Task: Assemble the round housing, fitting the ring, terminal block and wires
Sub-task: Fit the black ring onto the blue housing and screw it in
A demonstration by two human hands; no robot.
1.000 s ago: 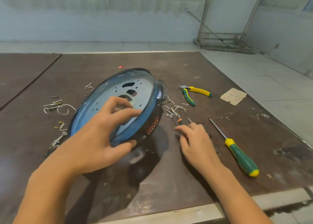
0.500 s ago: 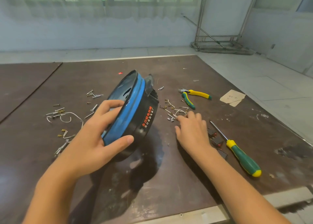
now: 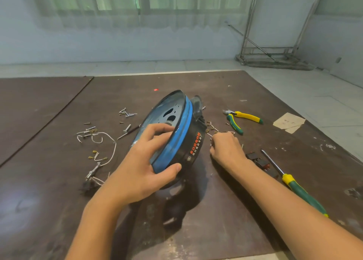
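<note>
The round housing is black with a blue ring round its rim and stands tilted on edge at the middle of the table. My left hand grips its near rim, fingers inside and thumb on the blue ring. My right hand lies just right of the housing with curled fingers among small metal clips; whether it pinches one is hidden. A dark terminal block lies right of that hand. White wires with brass terminals lie to the left.
Green and yellow pliers lie at the back right. A green and yellow screwdriver lies along the right side. Screws and nails are scattered at the left rear. A paper scrap sits near the right table edge.
My left hand has tipped the housing up steeper onto its edge. My right hand has moved away from me, from near the screwdriver tip up to the clips beside the housing.
</note>
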